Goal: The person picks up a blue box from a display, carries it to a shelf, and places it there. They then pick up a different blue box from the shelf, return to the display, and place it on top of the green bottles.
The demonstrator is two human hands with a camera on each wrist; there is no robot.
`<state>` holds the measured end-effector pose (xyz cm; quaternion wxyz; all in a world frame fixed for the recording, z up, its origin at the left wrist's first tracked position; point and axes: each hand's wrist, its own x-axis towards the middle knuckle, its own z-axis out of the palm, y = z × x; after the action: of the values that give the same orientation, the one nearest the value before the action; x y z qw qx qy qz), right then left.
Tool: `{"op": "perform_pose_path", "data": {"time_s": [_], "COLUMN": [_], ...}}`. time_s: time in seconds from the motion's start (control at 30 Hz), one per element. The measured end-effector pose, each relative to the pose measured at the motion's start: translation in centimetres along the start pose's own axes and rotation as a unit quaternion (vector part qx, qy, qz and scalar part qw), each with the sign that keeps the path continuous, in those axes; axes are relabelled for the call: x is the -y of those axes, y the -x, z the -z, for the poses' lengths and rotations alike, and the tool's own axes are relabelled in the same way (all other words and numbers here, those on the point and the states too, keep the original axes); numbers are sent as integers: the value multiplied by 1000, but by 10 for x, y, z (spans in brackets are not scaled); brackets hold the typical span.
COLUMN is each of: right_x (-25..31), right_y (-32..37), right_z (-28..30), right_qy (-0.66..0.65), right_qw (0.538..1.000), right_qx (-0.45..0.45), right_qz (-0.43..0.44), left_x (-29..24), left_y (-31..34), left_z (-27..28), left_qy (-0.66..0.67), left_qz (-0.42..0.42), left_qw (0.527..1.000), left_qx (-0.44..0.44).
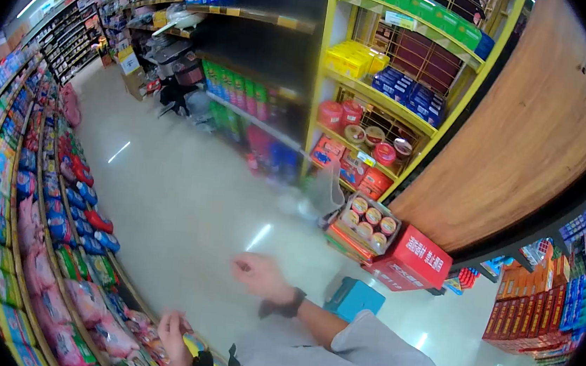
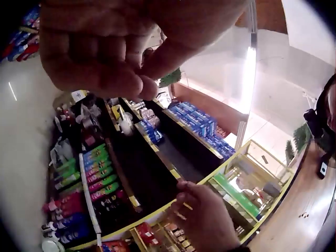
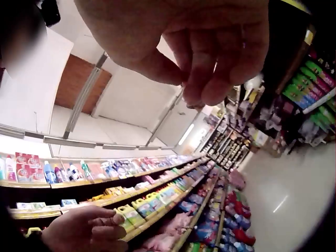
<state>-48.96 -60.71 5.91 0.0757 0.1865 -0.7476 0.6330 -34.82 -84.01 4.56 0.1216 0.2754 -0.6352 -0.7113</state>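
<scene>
Both hands look empty, with fingers bent loosely. Left hand (image 1: 175,341) is near the pink bags (image 1: 87,301), which sit in rows on the long shelf (image 1: 129,287); I can't tell if it touches any. Right hand (image 1: 263,277) is up over the shiny floor (image 1: 196,166), and it looks blurry. Each bag is probably squishy, a bit heavy and slippery. One hand under the bottom and one round the middle should hold it best.

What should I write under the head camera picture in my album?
At the shop: a right hand over the shiny floor, a left hand near pink packs, and a teal box.
</scene>
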Motion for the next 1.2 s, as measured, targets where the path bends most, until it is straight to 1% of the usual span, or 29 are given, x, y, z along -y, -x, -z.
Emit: {"op": "perform_pose_path", "data": {"time_s": [0.1,0.2,0.23,0.3,0.33,0.37,0.4,0.47,0.5,0.53,0.63,0.8,0.9,1.0,1.1,1.2], "right_x": [2,-17,-21,-28,-31,-34,-38,-49,-53,-57,-64,-94,-86,-75,-86,-72], "right_y": [-60,-97,-101,-109,-114,-116,-118,-127,-133,-141,-171,-237,-283,-332,-381,-429], "right_z": [-13,-20,-20,-19,-16,-16,-18,-24,-26,-27,-30,-48,-46,-56,-66,-78], "right_qy": [32,35,31,28,28,24,16,16,21,30,37,70,113,164,227,221], "right_qw": [999,999,999,999,999,998,997,996,996,996,992,983,973,958,943,936], "right_qx": [0,-3,-13,-31,-26,-23,-23,-34,-42,-49,-47,-153,-184,-222,-242,-272], "right_qz": [29,18,2,-12,-28,-47,-72,-75,-76,-71,-114,-77,-78,-72,11,34], "left_x": [-9,-29,-33,-39,-40,-33,-34,-36,-38,-40,-51,-79,-100,-135,-158,-180], "left_y": [-57,-102,-112,-131,-145,-161,-176,-195,-208,-222,-265,-351,-414,-461,-514,-565], "left_z": [-8,-35,-46,-66,-76,-76,-87,-101,-106,-110,-129,-147,-155,-167,-171,-178], "left_qy": [-18,-31,-28,-28,-29,-34,-39,-60,-65,-67,-54,-27,-36,28,27,40], "left_qz": [-15,-33,-41,12,33,41,45,64,61,67,65,29,41,6,-12,-32], "left_qw": [1000,999,998,998,997,994,994,991,988,987,986,980,973,971,969,964], "left_qx": [11,25,30,52,64,90,95,102,130,132,145,193,225,237,245,259]}}
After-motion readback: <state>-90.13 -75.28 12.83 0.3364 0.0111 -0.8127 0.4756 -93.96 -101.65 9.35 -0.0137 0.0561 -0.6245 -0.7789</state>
